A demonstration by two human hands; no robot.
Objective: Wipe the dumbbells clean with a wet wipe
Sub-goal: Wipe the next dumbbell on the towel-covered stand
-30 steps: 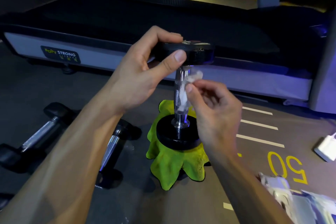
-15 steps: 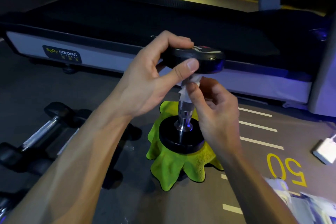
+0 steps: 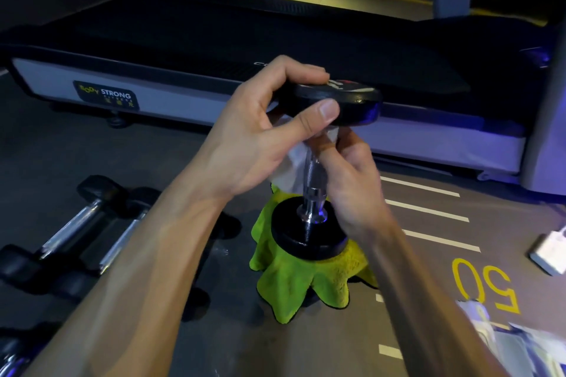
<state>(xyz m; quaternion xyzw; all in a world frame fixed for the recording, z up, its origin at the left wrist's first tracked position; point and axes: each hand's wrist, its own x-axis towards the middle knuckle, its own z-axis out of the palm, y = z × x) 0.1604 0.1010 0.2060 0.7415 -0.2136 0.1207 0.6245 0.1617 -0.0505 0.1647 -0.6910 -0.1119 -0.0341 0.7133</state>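
The left hand (image 3: pixel 260 144) grips the upright dumbbell (image 3: pixel 312 180) by its top plate; the right hand (image 3: pixel 349 180) pinches a wet wipe (image 3: pixel 291 168) against its handle, above the green cloth (image 3: pixel 294 281).

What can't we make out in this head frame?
- Wet wipe: mostly hidden by left hand and right hand.
- Dumbbell handle top: covered by fingers.
- What the green cloth drapes over: hidden.
- Packets at bottom right: blurred, cut off.
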